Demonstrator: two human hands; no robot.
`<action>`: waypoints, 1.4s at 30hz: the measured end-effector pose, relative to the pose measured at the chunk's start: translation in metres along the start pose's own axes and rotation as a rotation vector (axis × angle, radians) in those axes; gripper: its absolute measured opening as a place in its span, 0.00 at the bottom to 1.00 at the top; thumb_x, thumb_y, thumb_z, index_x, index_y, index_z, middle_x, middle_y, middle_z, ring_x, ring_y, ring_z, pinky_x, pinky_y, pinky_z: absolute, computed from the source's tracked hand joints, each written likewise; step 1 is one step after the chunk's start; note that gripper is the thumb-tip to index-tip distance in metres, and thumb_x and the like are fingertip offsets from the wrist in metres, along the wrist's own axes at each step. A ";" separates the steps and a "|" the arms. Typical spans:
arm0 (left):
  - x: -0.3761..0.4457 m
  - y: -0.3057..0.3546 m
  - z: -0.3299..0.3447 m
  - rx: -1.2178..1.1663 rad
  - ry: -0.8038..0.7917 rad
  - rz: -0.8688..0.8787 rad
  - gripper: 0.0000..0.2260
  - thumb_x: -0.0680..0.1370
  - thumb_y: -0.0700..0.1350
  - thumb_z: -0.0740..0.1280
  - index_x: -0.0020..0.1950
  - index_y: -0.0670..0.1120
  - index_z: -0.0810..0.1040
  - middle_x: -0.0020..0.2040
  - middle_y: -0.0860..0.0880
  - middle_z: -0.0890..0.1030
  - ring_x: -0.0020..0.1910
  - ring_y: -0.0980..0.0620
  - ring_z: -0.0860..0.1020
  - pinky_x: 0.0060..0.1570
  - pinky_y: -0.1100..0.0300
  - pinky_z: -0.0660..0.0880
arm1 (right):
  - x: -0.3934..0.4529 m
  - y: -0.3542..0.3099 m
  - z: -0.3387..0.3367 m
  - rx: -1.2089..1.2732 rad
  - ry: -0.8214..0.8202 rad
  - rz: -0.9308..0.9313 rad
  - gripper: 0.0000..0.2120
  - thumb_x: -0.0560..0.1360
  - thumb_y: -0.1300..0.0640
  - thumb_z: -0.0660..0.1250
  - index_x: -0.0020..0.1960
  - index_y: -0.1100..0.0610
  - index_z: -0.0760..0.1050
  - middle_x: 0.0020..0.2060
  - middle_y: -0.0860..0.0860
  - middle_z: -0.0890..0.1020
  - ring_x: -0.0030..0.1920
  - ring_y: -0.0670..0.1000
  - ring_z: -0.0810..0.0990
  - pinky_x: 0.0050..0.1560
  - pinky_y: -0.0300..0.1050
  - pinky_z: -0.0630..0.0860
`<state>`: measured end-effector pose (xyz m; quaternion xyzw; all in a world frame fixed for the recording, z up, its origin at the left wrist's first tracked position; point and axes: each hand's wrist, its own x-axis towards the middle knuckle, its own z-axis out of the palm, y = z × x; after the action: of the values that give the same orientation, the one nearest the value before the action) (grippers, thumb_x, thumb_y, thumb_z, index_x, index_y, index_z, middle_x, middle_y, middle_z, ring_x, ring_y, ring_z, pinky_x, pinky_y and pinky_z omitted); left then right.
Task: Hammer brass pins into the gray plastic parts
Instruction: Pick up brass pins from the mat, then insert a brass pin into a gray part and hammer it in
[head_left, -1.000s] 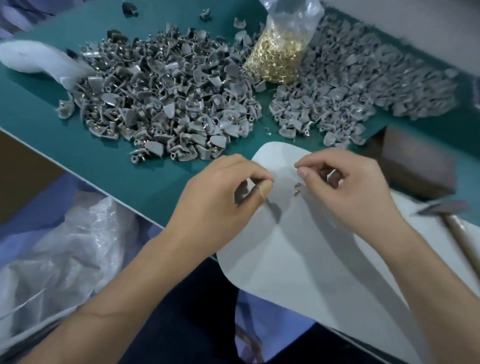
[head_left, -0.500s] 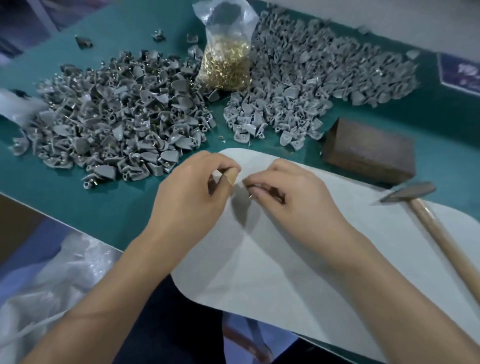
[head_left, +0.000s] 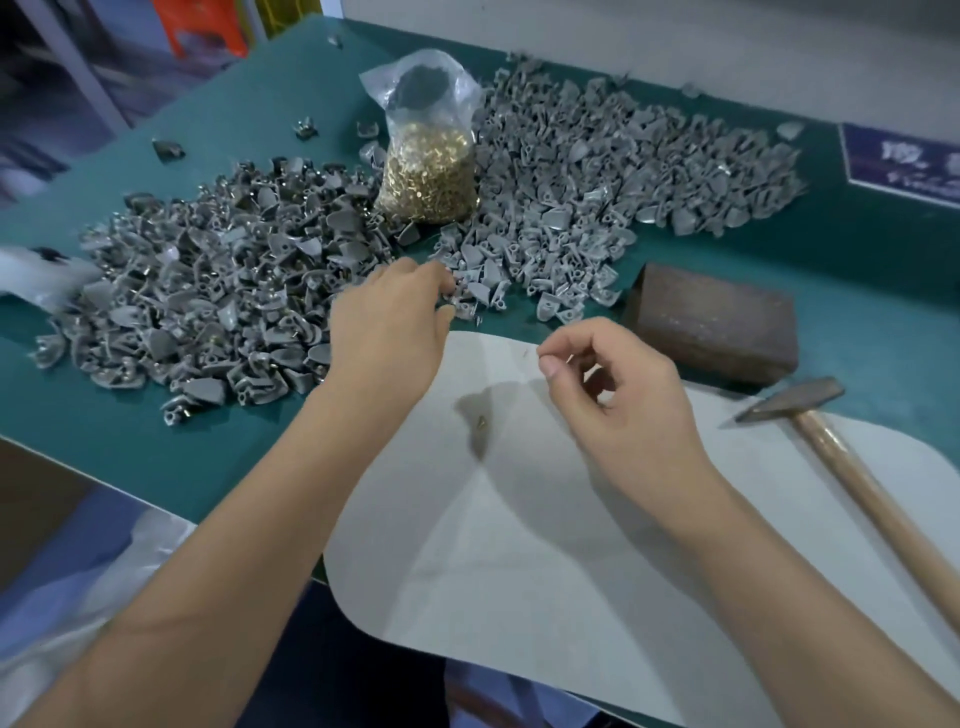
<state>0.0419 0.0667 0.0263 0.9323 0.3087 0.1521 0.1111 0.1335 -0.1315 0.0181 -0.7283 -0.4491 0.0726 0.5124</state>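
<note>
Covering the green table (head_left: 156, 457) — a pale mat (head_left: 519, 545).

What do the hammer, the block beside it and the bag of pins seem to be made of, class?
Hammer: dull grey metal head, pale wooden handle with visible grain. Block: probably dark wood or rusty metal; its matt brown speckled surface leaves that open. Bag: thin clear plastic, crinkled and glossy, holding shiny brass-coloured pins.

Matt gray plastic parts (head_left: 597, 197), shiny brass pins (head_left: 428, 176), wooden-handled hammer (head_left: 852, 467).
</note>
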 end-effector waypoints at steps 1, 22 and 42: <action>0.003 0.000 -0.001 0.013 -0.002 -0.004 0.09 0.82 0.47 0.66 0.62 0.52 0.79 0.58 0.50 0.81 0.59 0.45 0.78 0.51 0.49 0.75 | 0.002 0.001 -0.003 0.002 0.021 -0.009 0.07 0.79 0.63 0.68 0.52 0.52 0.79 0.44 0.45 0.81 0.42 0.51 0.78 0.41 0.43 0.74; -0.001 0.009 -0.011 0.000 -0.099 0.088 0.06 0.83 0.48 0.66 0.59 0.52 0.79 0.55 0.53 0.81 0.59 0.46 0.75 0.46 0.54 0.68 | 0.009 0.011 -0.018 -0.089 0.191 0.031 0.08 0.78 0.64 0.70 0.53 0.56 0.85 0.43 0.44 0.83 0.44 0.46 0.80 0.44 0.33 0.71; 0.020 0.091 -0.007 -0.536 -0.175 0.337 0.04 0.81 0.52 0.68 0.55 0.57 0.79 0.49 0.61 0.80 0.43 0.70 0.74 0.45 0.62 0.73 | 0.023 0.027 -0.121 -0.074 0.629 0.045 0.03 0.78 0.56 0.73 0.50 0.49 0.84 0.43 0.49 0.86 0.41 0.48 0.81 0.44 0.50 0.78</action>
<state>0.1039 0.0085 0.0640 0.9173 0.0885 0.1636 0.3520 0.2311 -0.1993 0.0605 -0.7430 -0.2546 -0.1612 0.5976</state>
